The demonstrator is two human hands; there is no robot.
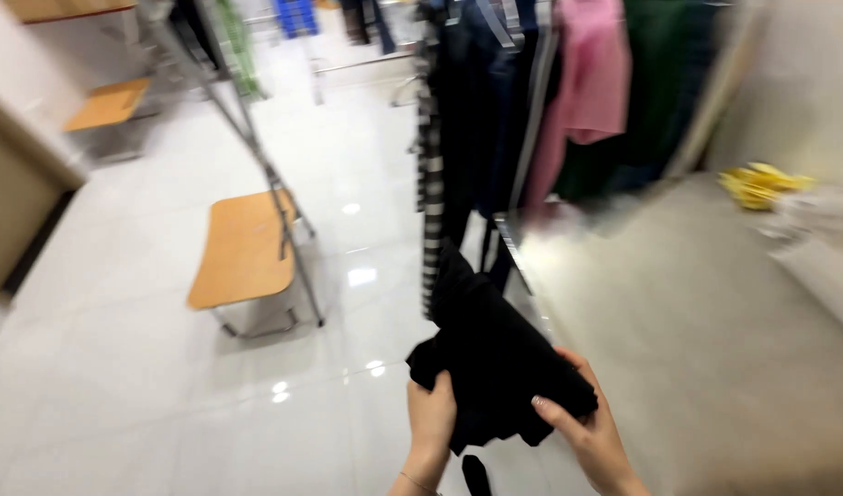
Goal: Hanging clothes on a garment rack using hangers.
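Gripping a bunched black garment point(495, 354) at six o'clock, the left hand point(430, 418) clenches its lower left edge while the right hand point(582, 427) grasps the right side, fingers curled over the cloth. Just beyond, at twelve o'clock, hangs a rack of clothes point(531, 101) (dark pieces, a striped one, a pink top). A wooden-seated stool point(242, 248) stands at ten o'clock on the glossy white tile floor point(118, 367). Yellow items point(761, 184), blurred, lie at two o'clock.

Black garment point(495, 354) gripped between left hand point(430, 418) and right hand point(587, 432), near hanging clothes point(531, 101).
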